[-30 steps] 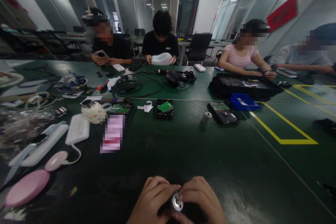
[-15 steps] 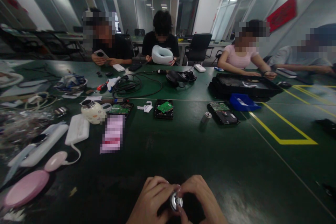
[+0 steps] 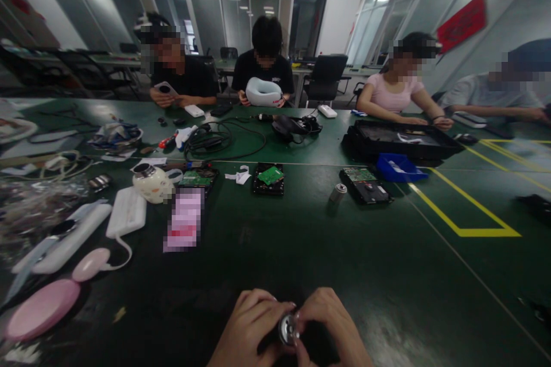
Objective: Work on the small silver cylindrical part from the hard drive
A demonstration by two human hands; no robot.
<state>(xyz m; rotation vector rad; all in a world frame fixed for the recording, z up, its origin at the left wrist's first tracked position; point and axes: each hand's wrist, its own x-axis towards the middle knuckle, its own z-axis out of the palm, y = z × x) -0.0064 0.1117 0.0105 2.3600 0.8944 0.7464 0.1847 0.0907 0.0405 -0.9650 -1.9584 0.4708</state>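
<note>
At the near edge of the table, a small electric motor [image 3: 286, 330], silver with a round end face and a raised centre, sits between my two hands. My left hand [image 3: 252, 324] is closed round its left side. The thumb and fingertips of my right hand [image 3: 329, 321] pinch at the right edge of its face. Most of the motor's body is hidden by my fingers. Farther off to the right stands a similar silver cylinder [image 3: 338, 192], upright, close to an opened hard drive [image 3: 368, 185].
Another hard drive with a loose green board [image 3: 270, 175] lies at mid-table. On the left are a pink oval case [image 3: 44, 309], a white power bank [image 3: 127, 212], a cream jar [image 3: 152, 183] and a phone [image 3: 186, 221]. A blue tray [image 3: 400, 169] rests near a black bin [image 3: 404, 140]. Several people sit opposite.
My right fingertips have shifted slightly at the motor's face, showing more of its right edge. Across the table, a person's pale neck pillow has moved a little left.
</note>
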